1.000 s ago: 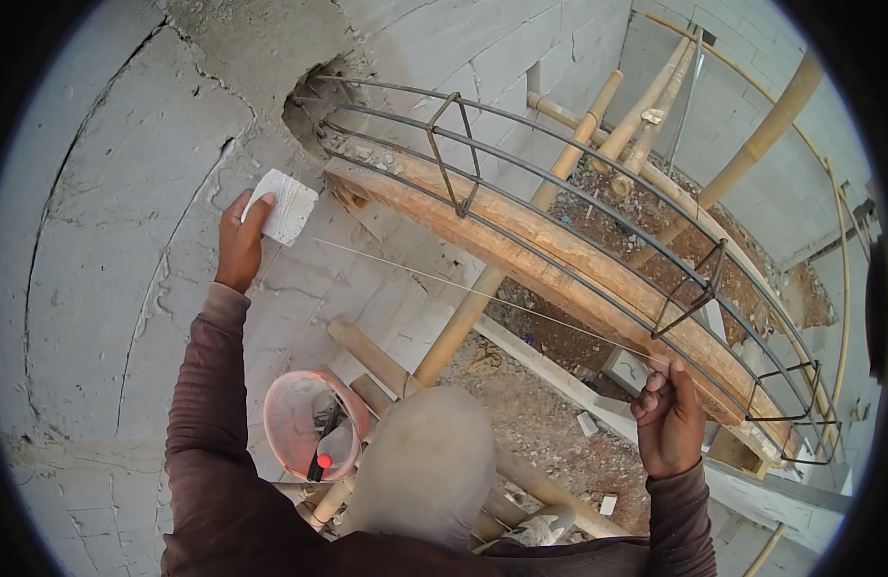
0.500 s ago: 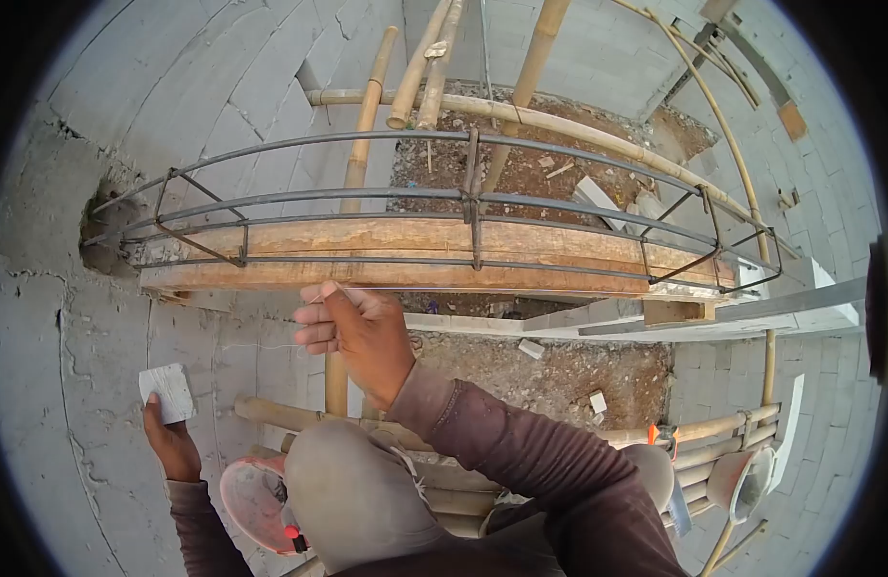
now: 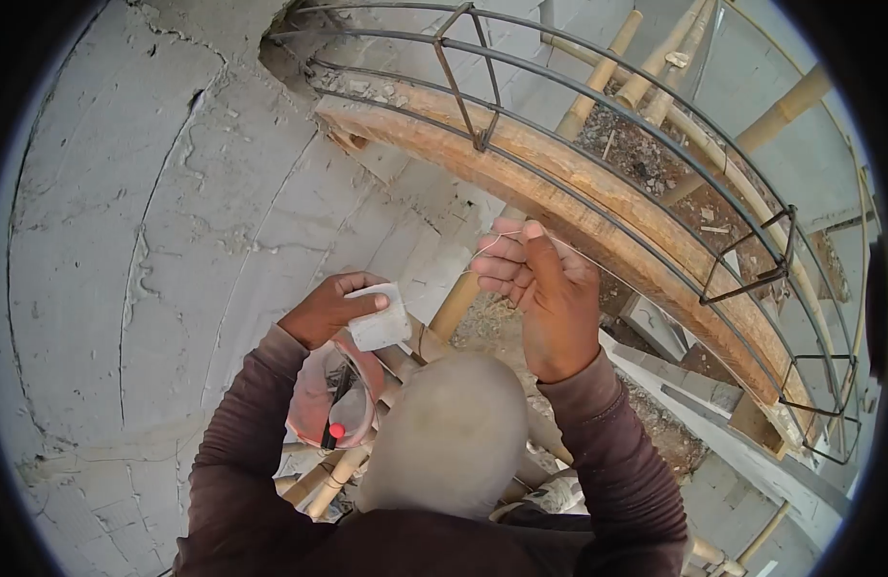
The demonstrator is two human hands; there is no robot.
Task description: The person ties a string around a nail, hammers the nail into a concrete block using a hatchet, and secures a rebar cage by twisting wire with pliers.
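Observation:
My left hand (image 3: 333, 306) holds a small white block (image 3: 379, 319) between thumb and fingers, in front of the grey wall. To its right my right hand (image 3: 550, 298) is raised palm inward, its thumb pressed to the index finger on a thin white string (image 3: 598, 263). One stretch of string runs from the fingertips toward the lower right along the wooden beam (image 3: 636, 240); a loose stretch hangs on the left toward the block. Steel rebar (image 3: 579, 85) with bent stirrups lies above the beam and enters a hole in the wall.
Below my left hand hangs a pink bucket (image 3: 309, 385) holding a tool with a red end. Bamboo poles (image 3: 454, 306) cross beneath me and more stand beyond the rebar. My knee (image 3: 449, 433) is at the bottom centre. Rubble ground (image 3: 641, 144) shows far below.
The view has swung back after turning to the right. My left hand with the block has come nearer my right hand, which has moved inward from the beam's far end along the string.

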